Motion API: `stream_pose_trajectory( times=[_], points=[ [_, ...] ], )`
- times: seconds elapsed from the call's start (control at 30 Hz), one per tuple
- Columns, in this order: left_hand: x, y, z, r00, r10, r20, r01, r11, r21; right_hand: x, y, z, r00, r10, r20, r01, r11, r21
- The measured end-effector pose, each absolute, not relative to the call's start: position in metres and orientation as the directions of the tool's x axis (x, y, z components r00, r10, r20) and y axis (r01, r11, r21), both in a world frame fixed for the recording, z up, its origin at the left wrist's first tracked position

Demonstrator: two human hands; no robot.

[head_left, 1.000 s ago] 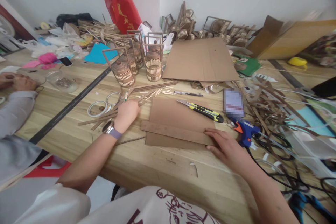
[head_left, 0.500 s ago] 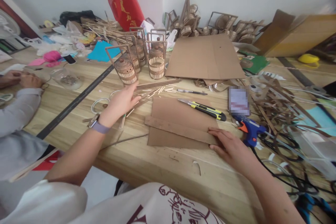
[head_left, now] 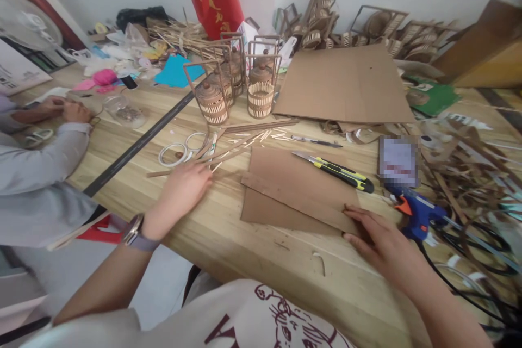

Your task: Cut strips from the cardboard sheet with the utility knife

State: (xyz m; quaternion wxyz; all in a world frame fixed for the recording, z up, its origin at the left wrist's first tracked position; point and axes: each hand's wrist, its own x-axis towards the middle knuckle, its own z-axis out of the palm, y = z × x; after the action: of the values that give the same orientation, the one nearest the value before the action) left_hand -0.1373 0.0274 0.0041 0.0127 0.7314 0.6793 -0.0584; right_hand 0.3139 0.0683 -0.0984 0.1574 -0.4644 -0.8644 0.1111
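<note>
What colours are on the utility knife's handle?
The handle is black and yellow-green, clearest in the head view.

Bare tabletop point(head_left: 222, 212) is running between the left fingers point(head_left: 205, 172) and the cardboard sheet point(head_left: 261, 212), leaving a low lane. Brown strips point(head_left: 261, 125) are lying beyond the left fingers, obstructing a flat forward slide; the lidded basket point(head_left: 212, 104) is standing farther beyond. A utility knife point(head_left: 338, 171) is lying beyond the right fingers point(head_left: 365, 216). A glue gun point(head_left: 422, 213) is obstructing their right side. On their near side, tabletop is offering passage past one curved scrap point(head_left: 323, 263).
</note>
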Motion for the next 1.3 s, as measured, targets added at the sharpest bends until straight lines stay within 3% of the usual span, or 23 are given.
stream_pose_trajectory(
  times=[0.07,0.13,0.2,0.3,0.4,0.83,1.07,1.3],
  points=[
    [-0.131,0.045,0.016,0.005,0.990,0.143,0.993,0.012,-0.118,0.313,0.068,-0.097,-0.519,0.839,0.163,0.770,0.542,-0.337],
    [-0.118,0.057,0.022,0.003,0.956,0.294,0.996,0.022,-0.084,0.311,0.066,-0.094,-0.518,0.840,0.162,0.772,0.540,-0.334],
    [-0.099,0.057,0.018,0.060,0.965,0.257,0.998,-0.060,-0.006,0.309,0.064,-0.092,-0.517,0.841,0.158,0.775,0.539,-0.331],
    [-0.072,0.039,-0.002,0.273,0.960,-0.062,0.955,-0.264,0.133,0.307,0.061,-0.090,-0.510,0.846,0.154,0.780,0.531,-0.332],
    [-0.056,0.019,-0.023,0.358,0.921,-0.157,0.931,-0.339,0.135,0.304,0.057,-0.087,-0.504,0.848,0.164,0.778,0.528,-0.341],
    [-0.064,0.038,-0.046,0.512,0.859,-0.020,0.844,-0.499,0.194,0.306,0.025,-0.080,-0.416,0.891,0.183,0.818,0.455,-0.353],
    [-0.128,0.013,-0.068,0.402,0.908,0.120,0.902,-0.416,0.121,0.311,0.029,-0.075,-0.422,0.886,0.189,0.806,0.463,-0.370],
    [-0.163,0.013,-0.064,0.354,0.915,0.191,0.921,-0.377,0.095,0.310,0.049,-0.064,-0.444,0.891,0.095,0.833,0.449,-0.324]
  ],
)
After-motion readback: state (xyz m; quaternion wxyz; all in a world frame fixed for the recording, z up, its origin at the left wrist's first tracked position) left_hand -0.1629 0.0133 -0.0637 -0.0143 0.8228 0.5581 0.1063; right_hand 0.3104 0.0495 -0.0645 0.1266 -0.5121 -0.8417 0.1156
